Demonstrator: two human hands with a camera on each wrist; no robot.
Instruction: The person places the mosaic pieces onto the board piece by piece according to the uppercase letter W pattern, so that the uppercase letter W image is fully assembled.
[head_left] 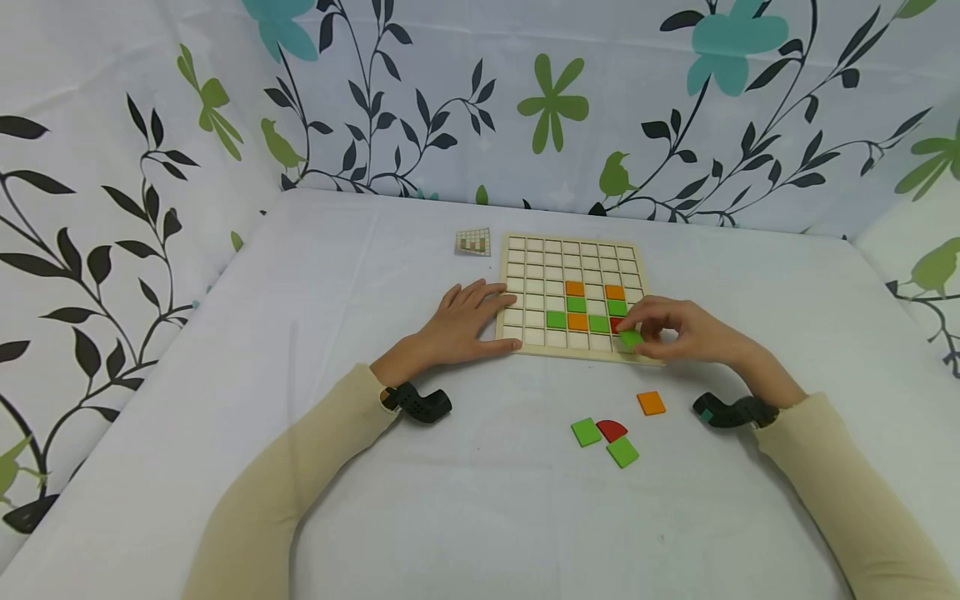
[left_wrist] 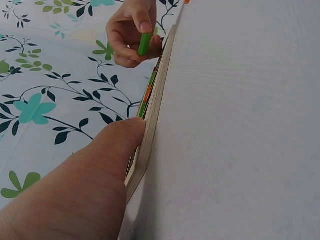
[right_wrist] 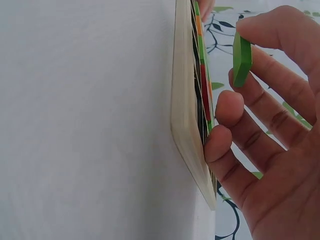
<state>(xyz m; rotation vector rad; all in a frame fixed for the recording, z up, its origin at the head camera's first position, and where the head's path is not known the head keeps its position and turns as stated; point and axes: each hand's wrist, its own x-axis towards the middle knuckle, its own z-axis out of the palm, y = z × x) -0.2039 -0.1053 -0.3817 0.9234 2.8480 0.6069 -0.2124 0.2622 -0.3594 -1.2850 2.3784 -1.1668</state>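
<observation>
Apparently to steady it, the left hand [head_left: 467, 327] rests, fingers spread, on the left edge of the board [head_left: 552, 272], right of the frame's centre. Just above that hand lies a card [head_left: 473, 242], perhaps put there for easy viewing. The board's lower half bears set tiles [head_left: 576, 305]. Below it, loose tiles [head_left: 587, 432] and a red quarter [head_left: 612, 430] lie probably within easy reach. At right, the right hand [head_left: 686, 329] pinches a green tile [right_wrist: 241, 59] above the board's lower right corner, likely by its edges for control.
</observation>
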